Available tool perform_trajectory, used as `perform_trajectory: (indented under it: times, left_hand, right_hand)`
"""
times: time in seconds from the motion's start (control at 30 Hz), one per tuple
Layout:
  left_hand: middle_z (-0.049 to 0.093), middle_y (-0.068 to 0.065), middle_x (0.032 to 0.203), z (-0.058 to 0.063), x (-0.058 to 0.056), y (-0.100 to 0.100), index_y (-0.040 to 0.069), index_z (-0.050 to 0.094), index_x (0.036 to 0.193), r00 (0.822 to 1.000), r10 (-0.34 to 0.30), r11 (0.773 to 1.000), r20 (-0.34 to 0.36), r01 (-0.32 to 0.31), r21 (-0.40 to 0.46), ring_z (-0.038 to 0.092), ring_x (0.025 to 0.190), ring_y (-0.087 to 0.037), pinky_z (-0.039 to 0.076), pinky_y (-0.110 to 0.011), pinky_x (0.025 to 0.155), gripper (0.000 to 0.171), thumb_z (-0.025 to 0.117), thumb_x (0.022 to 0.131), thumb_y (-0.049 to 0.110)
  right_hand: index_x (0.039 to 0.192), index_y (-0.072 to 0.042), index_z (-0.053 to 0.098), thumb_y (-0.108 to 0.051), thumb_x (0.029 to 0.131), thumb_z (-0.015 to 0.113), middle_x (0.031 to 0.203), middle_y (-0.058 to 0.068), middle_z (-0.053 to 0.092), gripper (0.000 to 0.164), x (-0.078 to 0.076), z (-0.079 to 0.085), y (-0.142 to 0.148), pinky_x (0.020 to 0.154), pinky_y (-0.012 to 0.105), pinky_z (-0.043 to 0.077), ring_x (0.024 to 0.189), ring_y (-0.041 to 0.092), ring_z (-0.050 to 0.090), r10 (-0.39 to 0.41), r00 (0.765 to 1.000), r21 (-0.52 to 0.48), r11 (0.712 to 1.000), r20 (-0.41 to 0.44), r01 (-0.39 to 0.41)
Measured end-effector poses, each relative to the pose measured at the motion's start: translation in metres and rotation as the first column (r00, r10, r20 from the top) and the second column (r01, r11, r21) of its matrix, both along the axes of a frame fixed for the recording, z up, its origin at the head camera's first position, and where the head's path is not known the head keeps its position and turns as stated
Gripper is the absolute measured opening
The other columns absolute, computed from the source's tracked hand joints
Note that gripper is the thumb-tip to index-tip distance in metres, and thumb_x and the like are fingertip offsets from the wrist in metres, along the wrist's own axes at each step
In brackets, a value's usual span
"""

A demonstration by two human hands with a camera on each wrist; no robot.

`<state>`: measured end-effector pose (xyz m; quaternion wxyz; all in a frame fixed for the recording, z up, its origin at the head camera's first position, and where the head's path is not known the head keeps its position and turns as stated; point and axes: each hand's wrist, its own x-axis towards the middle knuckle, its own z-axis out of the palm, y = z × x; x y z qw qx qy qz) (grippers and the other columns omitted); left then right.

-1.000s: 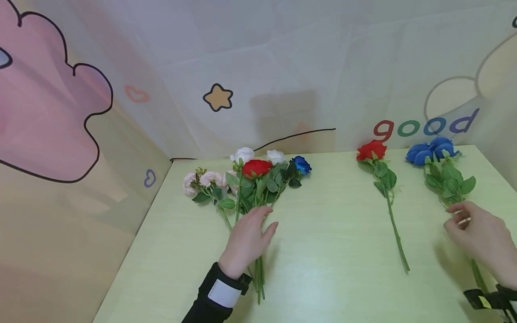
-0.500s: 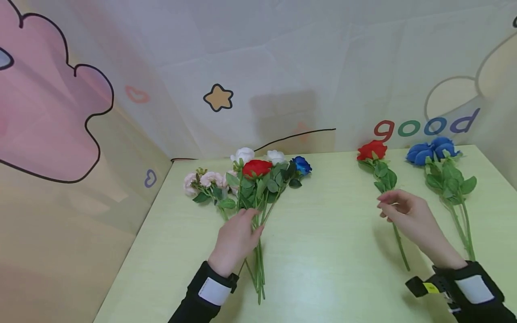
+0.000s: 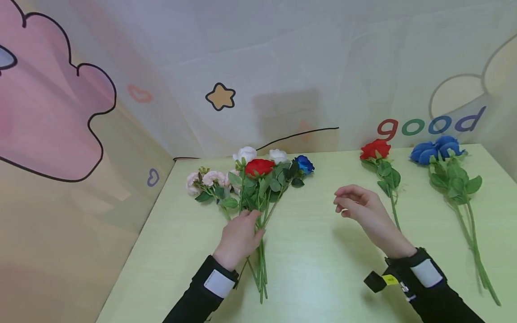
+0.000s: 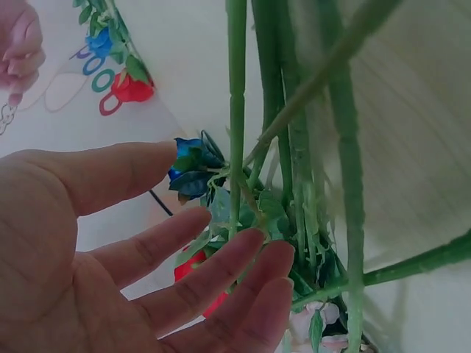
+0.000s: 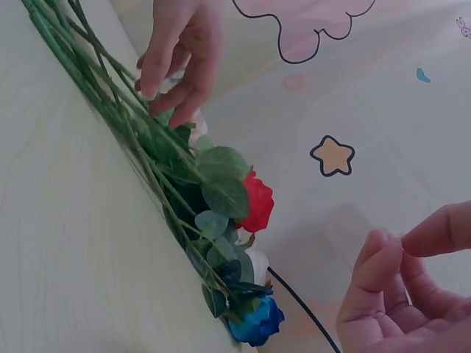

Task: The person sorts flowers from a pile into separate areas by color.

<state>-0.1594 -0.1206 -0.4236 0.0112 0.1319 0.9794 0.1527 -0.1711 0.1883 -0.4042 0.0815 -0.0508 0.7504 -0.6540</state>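
Note:
My left hand (image 3: pixel 239 237) lies at the stems (image 3: pixel 262 269) of a loose bunch of flowers. In the left wrist view its fingers (image 4: pixel 206 287) are spread and relaxed beside the green stems, gripping none of them. The bunch has a red rose (image 3: pixel 259 167), white blooms (image 3: pixel 245 154), pale pink blooms (image 3: pixel 214 178) and a blue rose (image 3: pixel 304 164). My right hand (image 3: pixel 359 208) hovers over the table between the bunch and a single red rose (image 3: pixel 375 149). Its fingers are loosely bent and hold nothing; in the right wrist view the thumb (image 5: pixel 441 232) meets a fingertip.
Blue flowers (image 3: pixel 436 150) on long stems lie at the right of the pale table (image 3: pixel 307 278), beyond the single red rose. A printed cloth (image 3: pixel 282 54) with a star and letters hangs right behind the table's back edge.
My right hand has moved left, from the blue flowers' stems, past the single red rose, to the space left of it. My left hand has shifted slightly left along the bunch's stems.

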Motion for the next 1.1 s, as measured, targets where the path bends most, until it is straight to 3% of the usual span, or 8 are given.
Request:
perform_trajectory:
  times: [0.33, 0.5, 0.93, 1.1]
  left_hand:
    - [0.065, -0.021, 0.112, -0.006, -0.014, 0.013, 0.008, 0.068, 0.124, 0.999, -0.024, 0.991, 0.041, 0.029, -0.134, 0.068, 0.083, -0.031, 0.057, -0.042, 0.061, 0.034, 0.071, 0.093, 0.022]
    - [0.062, -0.021, 0.11, -0.011, -0.017, 0.014, 0.006, 0.071, 0.115, 0.999, -0.033, 0.982, 0.019, 0.036, -0.184, 0.068, 0.076, -0.03, 0.057, -0.04, 0.06, 0.027, 0.073, 0.092, 0.02]
    - [0.062, -0.027, 0.111, -0.019, -0.023, 0.0, -0.001, 0.066, 0.118, 0.998, 0.017, 0.999, 0.055, -0.015, -0.048, 0.066, 0.094, -0.039, 0.059, -0.047, 0.073, 0.036, 0.076, 0.086, 0.009]
    - [0.065, -0.026, 0.112, -0.02, -0.025, -0.011, -0.002, 0.065, 0.119, 0.997, 0.053, 0.998, 0.055, -0.051, -0.041, 0.065, 0.1, -0.04, 0.058, -0.049, 0.08, 0.038, 0.077, 0.085, 0.009]
  right_hand:
    - [0.118, -0.002, 0.056, -0.017, 0.105, 0.054, 0.093, -0.011, 0.066, 0.02, 0.001, -0.01, -0.021, 0.081, 0.021, 0.056, 0.086, 0.008, 0.063, 0.045, 0.998, -0.081, 0.996, 0.044, -0.042]
    - [0.119, -0.001, 0.055, -0.018, 0.105, 0.054, 0.094, -0.009, 0.066, 0.023, 0.0, -0.014, -0.024, 0.082, 0.021, 0.056, 0.088, 0.008, 0.063, 0.062, 0.997, -0.079, 0.995, 0.048, -0.058]
    - [0.121, 0.004, 0.054, -0.016, 0.105, 0.053, 0.094, -0.008, 0.066, 0.026, 0.0, -0.015, -0.025, 0.083, 0.023, 0.057, 0.087, 0.008, 0.063, 0.058, 0.997, -0.061, 0.997, 0.046, -0.056]
    - [0.122, 0.004, 0.054, -0.016, 0.105, 0.053, 0.093, -0.008, 0.066, 0.026, 0.001, -0.013, -0.026, 0.083, 0.022, 0.057, 0.087, 0.008, 0.063, 0.062, 0.997, -0.057, 0.997, 0.046, -0.059]
